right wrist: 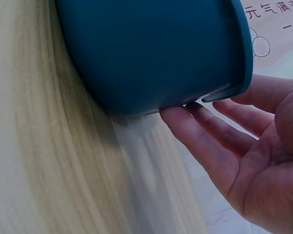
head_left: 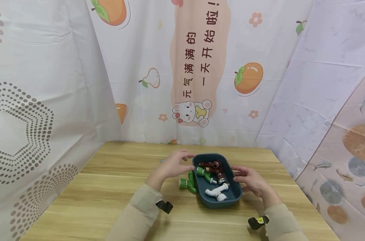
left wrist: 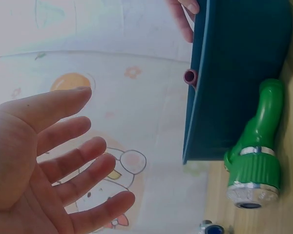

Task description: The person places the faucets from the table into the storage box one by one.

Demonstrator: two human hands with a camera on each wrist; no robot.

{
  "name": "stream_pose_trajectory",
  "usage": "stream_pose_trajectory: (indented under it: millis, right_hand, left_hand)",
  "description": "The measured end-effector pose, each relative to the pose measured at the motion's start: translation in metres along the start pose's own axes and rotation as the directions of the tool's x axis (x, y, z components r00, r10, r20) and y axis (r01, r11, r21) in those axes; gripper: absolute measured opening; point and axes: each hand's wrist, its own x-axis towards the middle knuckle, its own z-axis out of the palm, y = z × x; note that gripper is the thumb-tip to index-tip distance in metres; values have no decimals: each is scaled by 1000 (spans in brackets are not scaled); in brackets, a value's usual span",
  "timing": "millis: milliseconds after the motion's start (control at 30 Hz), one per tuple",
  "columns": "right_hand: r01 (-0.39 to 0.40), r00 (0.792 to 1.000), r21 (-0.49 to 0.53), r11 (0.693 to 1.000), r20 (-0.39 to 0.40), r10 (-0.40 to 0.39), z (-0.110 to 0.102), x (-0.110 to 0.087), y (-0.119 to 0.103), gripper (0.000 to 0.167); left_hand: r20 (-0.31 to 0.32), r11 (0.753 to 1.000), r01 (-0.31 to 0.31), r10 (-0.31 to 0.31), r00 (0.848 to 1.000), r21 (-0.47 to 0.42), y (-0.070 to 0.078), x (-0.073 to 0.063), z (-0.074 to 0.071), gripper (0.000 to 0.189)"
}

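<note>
A dark teal plastic basin holds several taps: brown ones at the back, a green tap at the left and a white tap near the front. Another green tap lies on the table, just left of the basin. My left hand hovers above that tap, fingers spread; in the left wrist view it stands apart from the basin wall. At the basin's right side, my right hand rests its fairly straight fingers against the outer wall. The rim hides part of its thumb.
A small blue-ended piece lies on the wooden table, partly hidden behind my left hand in the head view. Printed curtains hang behind the table and along both sides.
</note>
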Motion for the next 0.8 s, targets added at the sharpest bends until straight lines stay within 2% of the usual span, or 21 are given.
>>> stream_pose_trajectory:
  millis: [200, 433, 567, 800]
  right_hand:
    - [-7, 1000, 5, 1000, -2, 7, -1, 1, 1, 63]
    - [-7, 1000, 4, 1000, -7, 7, -1, 1, 0, 62]
    - [-3, 1000, 5, 1000, -2, 4, -1, 1, -1, 62]
    - [-14, 1000, 1, 1000, -8, 14, 1, 0, -2, 63]
  left_hand:
    - [-33, 1000, -5, 4, 999, -25, -9, -3, 3, 45]
    - [-40, 1000, 1, -2, 999, -14, -19, -7, 6, 43]
    - [-26, 1000, 11, -11, 1000, -18, -24, -9, 9, 44]
    - [22, 997, 71, -70, 997, -25, -31, -12, 14, 46]
